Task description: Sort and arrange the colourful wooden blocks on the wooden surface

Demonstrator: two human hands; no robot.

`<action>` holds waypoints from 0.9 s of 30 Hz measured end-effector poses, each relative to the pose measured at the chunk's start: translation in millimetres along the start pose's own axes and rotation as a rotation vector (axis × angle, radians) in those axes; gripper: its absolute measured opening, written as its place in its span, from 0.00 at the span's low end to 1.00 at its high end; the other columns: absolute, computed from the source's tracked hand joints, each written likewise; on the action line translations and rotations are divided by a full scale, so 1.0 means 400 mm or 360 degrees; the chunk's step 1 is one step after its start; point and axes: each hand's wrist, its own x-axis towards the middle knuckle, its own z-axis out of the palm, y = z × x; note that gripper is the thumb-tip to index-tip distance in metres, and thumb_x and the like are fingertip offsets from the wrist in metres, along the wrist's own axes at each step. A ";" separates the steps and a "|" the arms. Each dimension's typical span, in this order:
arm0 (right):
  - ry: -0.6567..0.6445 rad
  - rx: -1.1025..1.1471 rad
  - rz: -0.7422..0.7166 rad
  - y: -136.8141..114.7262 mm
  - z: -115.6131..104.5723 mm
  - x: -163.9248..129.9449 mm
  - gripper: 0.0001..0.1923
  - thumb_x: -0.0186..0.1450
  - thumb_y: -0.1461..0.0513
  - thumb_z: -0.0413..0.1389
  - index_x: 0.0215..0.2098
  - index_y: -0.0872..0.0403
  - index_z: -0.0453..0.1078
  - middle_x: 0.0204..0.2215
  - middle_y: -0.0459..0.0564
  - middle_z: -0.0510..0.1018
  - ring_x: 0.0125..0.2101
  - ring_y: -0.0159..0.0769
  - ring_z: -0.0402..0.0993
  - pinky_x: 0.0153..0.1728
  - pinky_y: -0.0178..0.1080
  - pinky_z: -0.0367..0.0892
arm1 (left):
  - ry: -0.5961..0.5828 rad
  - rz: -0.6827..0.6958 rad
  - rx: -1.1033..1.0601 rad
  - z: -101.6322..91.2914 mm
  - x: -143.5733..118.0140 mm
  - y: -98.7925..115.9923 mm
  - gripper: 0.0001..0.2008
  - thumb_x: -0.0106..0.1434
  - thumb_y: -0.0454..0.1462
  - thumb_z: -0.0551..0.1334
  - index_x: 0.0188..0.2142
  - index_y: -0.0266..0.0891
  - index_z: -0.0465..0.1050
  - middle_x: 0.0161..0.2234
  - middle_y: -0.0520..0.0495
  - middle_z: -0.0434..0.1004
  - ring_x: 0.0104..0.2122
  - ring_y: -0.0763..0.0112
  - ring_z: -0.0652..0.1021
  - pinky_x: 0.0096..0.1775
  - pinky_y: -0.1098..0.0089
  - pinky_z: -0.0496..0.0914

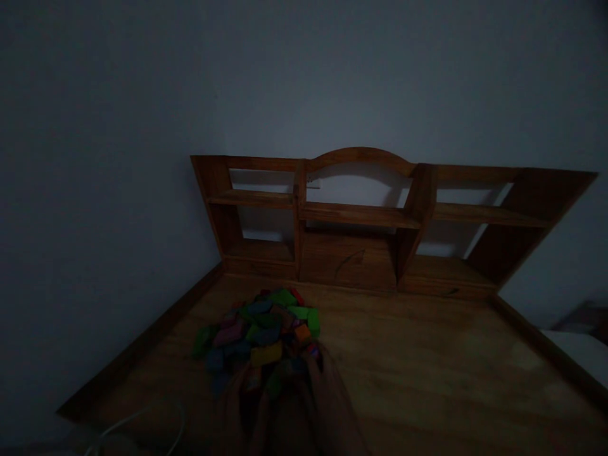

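Dim wooden desk (427,373), shelf unit (361,215) behind; both hands (294,405) low centre at block pile (261,332), fingers' grip impossible to tell; could scatter blocks in this gloom.

Dim room, wooden desk w/ shelf hutch against pale wall.

Desk top (427,367) runs well beyond the fingers; hutch (361,221), arched centre, open shelves, stands at its far edge. Plain wall (304,76) behind & left. White cable (142,421) near left edge.
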 end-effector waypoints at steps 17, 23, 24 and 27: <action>0.0173 0.0177 0.0067 0.155 0.004 -0.043 0.34 0.66 0.70 0.48 0.68 0.42 0.59 0.72 0.48 0.49 0.67 0.50 0.54 0.61 0.51 0.65 | -0.0089 0.0020 -0.0152 -0.007 -0.015 0.047 0.20 0.69 0.48 0.55 0.56 0.42 0.66 0.57 0.40 0.67 0.57 0.52 0.68 0.59 0.45 0.64; 0.0248 0.0039 0.0152 0.198 -0.041 -0.052 0.25 0.71 0.61 0.47 0.65 0.46 0.64 0.72 0.51 0.49 0.66 0.54 0.57 0.56 0.50 0.70 | -0.0102 0.0007 -0.0178 0.021 -0.030 0.070 0.20 0.69 0.47 0.55 0.55 0.42 0.70 0.58 0.40 0.67 0.59 0.51 0.68 0.60 0.47 0.63; 0.0258 0.0021 0.0144 0.203 -0.048 -0.054 0.25 0.71 0.61 0.47 0.66 0.46 0.64 0.72 0.52 0.47 0.67 0.53 0.56 0.57 0.50 0.69 | -0.0115 0.0026 -0.0185 0.025 -0.032 0.072 0.20 0.69 0.47 0.55 0.55 0.42 0.70 0.58 0.40 0.67 0.60 0.51 0.67 0.60 0.46 0.63; 0.0276 -0.0025 0.0127 0.214 -0.070 -0.060 0.25 0.72 0.61 0.45 0.65 0.47 0.65 0.72 0.53 0.47 0.67 0.52 0.54 0.59 0.50 0.67 | -0.0113 0.0067 -0.0169 0.037 -0.035 0.078 0.20 0.68 0.47 0.56 0.54 0.43 0.72 0.57 0.40 0.69 0.61 0.50 0.66 0.62 0.45 0.59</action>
